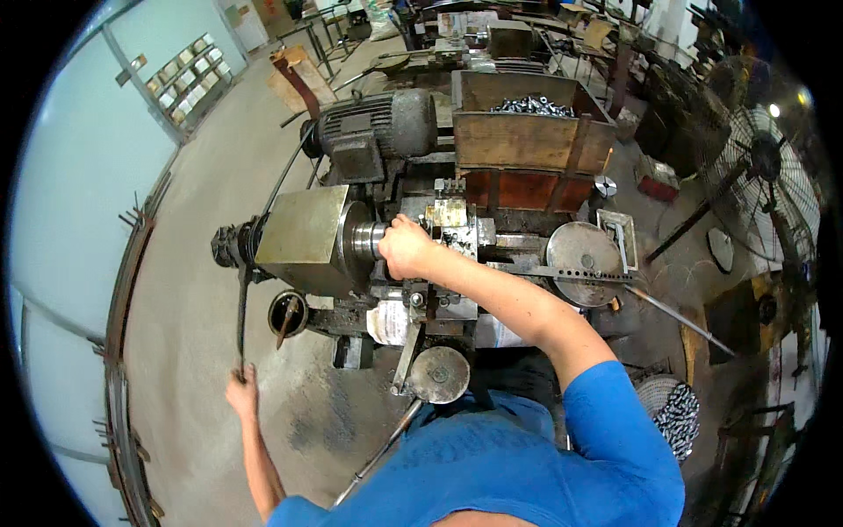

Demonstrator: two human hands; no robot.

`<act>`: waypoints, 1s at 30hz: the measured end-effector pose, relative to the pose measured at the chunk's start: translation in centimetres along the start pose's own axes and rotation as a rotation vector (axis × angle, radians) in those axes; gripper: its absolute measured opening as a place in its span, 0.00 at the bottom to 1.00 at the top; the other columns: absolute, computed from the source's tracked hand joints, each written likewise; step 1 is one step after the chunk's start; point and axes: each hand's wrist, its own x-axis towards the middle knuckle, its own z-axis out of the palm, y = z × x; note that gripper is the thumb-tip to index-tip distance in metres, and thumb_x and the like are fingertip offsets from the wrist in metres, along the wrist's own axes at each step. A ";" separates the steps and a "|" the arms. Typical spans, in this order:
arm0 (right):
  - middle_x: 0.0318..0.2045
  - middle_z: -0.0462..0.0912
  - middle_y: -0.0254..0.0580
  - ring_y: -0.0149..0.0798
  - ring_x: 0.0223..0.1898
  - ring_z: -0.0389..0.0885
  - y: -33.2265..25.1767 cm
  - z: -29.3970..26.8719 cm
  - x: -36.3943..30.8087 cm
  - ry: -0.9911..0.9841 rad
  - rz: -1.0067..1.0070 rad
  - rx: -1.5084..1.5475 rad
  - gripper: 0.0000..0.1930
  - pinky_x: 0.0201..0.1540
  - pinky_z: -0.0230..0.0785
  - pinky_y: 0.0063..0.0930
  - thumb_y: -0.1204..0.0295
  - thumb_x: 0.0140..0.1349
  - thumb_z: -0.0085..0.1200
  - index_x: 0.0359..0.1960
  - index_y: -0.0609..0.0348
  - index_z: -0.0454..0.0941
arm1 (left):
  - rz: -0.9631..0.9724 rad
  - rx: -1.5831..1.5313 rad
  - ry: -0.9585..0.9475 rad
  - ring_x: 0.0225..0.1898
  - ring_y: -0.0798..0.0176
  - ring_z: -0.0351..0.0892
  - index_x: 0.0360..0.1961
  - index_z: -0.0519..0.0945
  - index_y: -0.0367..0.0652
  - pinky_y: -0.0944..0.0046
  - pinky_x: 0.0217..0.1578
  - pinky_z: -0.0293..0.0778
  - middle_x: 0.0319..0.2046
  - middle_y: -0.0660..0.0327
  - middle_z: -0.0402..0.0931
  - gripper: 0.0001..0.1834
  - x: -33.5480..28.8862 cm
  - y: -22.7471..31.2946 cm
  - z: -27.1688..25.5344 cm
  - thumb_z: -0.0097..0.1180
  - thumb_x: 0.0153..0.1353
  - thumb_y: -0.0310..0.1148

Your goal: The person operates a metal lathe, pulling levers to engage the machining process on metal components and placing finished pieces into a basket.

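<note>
A small metal lathe (303,237) stands before me, with a grey headstock box and a shiny round chuck (367,239). My right hand (406,248) is closed right at the chuck's face, fingers curled around something I cannot make out. My left hand (241,391) reaches down to the left and grips the lower end of a long dark lever rod (242,307) that rises to the pulley end of the headstock. A round handwheel (437,375) sits low in front of my blue shirt.
A grey electric motor (386,123) sits behind the headstock. A wooden bin (527,140) holds several shiny metal parts. A round metal disc (583,262) lies right of the carriage. A standing fan (768,189) is far right; a basket of parts (676,417) is by my right side.
</note>
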 end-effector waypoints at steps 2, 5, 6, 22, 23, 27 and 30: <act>0.32 0.81 0.47 0.46 0.43 0.75 0.3 0.7 0.1 0.061 -0.034 0.027 0.12 0.58 0.56 0.41 0.67 0.40 0.56 0.28 0.55 0.82 | -0.056 -0.063 -0.034 0.30 0.43 0.77 0.35 0.76 0.36 0.51 0.32 0.71 0.26 0.47 0.76 0.24 -3.0 1.4 1.0 0.60 0.50 0.49; 0.32 0.81 0.47 0.47 0.43 0.75 0.1 0.8 0.0 0.058 -0.034 0.002 0.11 0.59 0.55 0.41 0.67 0.40 0.56 0.27 0.56 0.82 | -0.003 -0.149 0.043 0.28 0.44 0.77 0.31 0.75 0.35 0.52 0.30 0.71 0.22 0.47 0.75 0.19 -3.8 3.3 0.4 0.61 0.50 0.43; 0.32 0.81 0.48 0.49 0.43 0.75 0.1 0.6 -0.5 0.077 -0.029 0.013 0.11 0.60 0.54 0.41 0.67 0.41 0.55 0.27 0.56 0.82 | -0.117 -0.209 -0.085 0.22 0.48 0.77 0.29 0.74 0.34 0.54 0.25 0.71 0.19 0.49 0.73 0.16 -3.4 3.6 -0.3 0.60 0.51 0.38; 0.52 0.69 0.55 0.54 0.50 0.70 12.3 -5.8 -19.8 1.011 0.249 0.177 0.24 0.52 0.64 0.39 0.69 0.34 0.55 0.41 0.54 0.77 | -0.212 -0.991 -0.550 0.18 0.65 0.72 0.22 0.69 0.34 0.61 0.20 0.74 0.16 0.57 0.69 0.16 1.8 2.4 2.0 0.58 0.55 0.36; 0.52 0.70 0.54 0.54 0.50 0.71 12.5 -3.9 -22.8 0.931 0.368 0.222 0.24 0.51 0.65 0.39 0.69 0.34 0.55 0.40 0.55 0.78 | -0.261 -0.973 -0.551 0.17 0.65 0.71 0.22 0.69 0.35 0.61 0.20 0.73 0.15 0.58 0.68 0.17 2.0 2.4 2.0 0.58 0.55 0.37; 0.43 0.77 0.48 0.49 0.45 0.75 14.7 5.3 -38.8 0.843 0.871 0.270 0.23 0.47 0.68 0.36 0.64 0.36 0.57 0.38 0.57 0.79 | -0.309 -0.903 -0.589 0.23 0.61 0.73 0.36 0.76 0.33 0.63 0.26 0.73 0.19 0.54 0.74 0.16 2.2 2.9 2.4 0.59 0.55 0.37; 0.33 0.79 0.50 0.51 0.38 0.77 13.4 13.0 -51.7 0.459 1.572 0.244 0.18 0.42 0.70 0.38 0.63 0.39 0.57 0.33 0.57 0.81 | -0.366 -0.912 -0.585 0.22 0.61 0.73 0.35 0.76 0.33 0.63 0.25 0.72 0.18 0.55 0.73 0.16 2.3 3.3 2.9 0.60 0.55 0.37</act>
